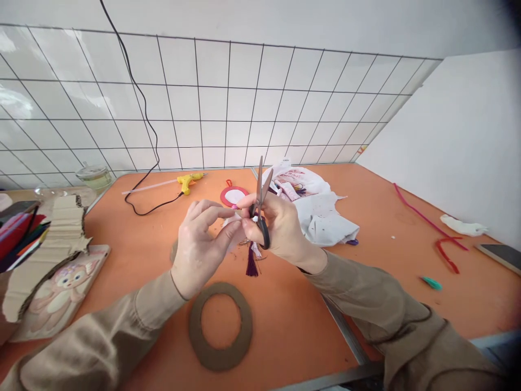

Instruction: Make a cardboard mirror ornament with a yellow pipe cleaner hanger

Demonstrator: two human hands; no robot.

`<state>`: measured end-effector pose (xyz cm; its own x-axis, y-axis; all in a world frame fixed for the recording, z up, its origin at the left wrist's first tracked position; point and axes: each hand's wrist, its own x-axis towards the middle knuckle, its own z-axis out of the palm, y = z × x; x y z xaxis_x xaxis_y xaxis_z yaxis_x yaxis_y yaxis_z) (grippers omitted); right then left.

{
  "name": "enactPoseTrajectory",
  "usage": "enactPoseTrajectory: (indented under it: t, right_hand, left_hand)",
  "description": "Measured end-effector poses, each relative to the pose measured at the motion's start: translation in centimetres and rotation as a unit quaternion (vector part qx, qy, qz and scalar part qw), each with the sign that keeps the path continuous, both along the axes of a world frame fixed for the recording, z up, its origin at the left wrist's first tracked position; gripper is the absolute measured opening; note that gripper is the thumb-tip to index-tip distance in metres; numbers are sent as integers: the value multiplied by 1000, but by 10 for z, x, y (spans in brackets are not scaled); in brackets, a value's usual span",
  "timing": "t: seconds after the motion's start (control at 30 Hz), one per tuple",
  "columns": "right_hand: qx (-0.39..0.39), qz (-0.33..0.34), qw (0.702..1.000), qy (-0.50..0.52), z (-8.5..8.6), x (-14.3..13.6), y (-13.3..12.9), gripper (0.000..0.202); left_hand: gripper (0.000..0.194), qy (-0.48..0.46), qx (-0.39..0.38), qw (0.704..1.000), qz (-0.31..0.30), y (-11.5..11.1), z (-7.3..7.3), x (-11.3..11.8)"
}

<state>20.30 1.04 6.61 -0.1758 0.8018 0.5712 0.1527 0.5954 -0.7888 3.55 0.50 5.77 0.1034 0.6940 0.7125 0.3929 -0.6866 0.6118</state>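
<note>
My left hand (198, 247) is closed in a pinch on a thin whitish piece (233, 219), whose kind I cannot make out. Meeting it at the fingertips, my right hand (285, 228) holds a pair of scissors (259, 187) by the black handles. Their blades point up and stand slightly apart, away from the whitish piece. Just below the hands lies a dark purple tassel (252, 265) on the orange table. A brown cardboard ring (198, 347) rests flat nearer to me. Behind my fingers is a red-rimmed disc (234, 194) with a white middle, partly covered.
A yellow glue gun (186, 183) with a black cord lies at the back left. Crumpled white bags (321, 212) sit behind my right hand. Torn cardboard (49, 250) covers part of a cartoon-printed case at left. Red pipe cleaners (445, 252) and a green tassel (431, 283) are at right.
</note>
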Motion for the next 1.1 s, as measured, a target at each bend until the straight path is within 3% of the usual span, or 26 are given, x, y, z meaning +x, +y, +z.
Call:
enactPoseTrajectory:
  t: [0.1, 0.2, 0.27, 0.5, 0.63, 0.83, 0.97, 1.1]
  right_hand:
    - [16, 13, 1000, -1, -3, 1, 1, 23]
    - [12, 13, 1000, 0, -3, 0, 1, 21]
    - [11, 10, 1000, -2, -2, 0, 1, 20]
    - [12, 21, 1000, 3, -4, 5, 2, 29]
    - [-2, 27, 1000, -1, -1, 9, 2, 39]
    - [-16, 36, 999, -6, 5, 5, -1, 33]
    - [-37, 19, 999, 1, 5, 5, 0, 33]
    - [-95, 52, 994, 13, 8, 6, 0, 35]
  left_hand:
    - [11, -56, -134, 989, -42, 0, 3, 2]
    - [23, -129, -300, 941, -86, -1, 7, 4]
    - [26, -165, -349, 916, -108, -2, 8, 5]
    - [19, -163, -297, 930, -143, -1, 8, 1]
    - [21, -189, -298, 919, -177, 1, 10, 1]
    - [22, -235, -306, 896, -220, 5, 7, 2]
    - [20, -232, -309, 897, -215, 5, 6, 2]
    - [23, -225, -292, 906, -208, 5, 8, 2]
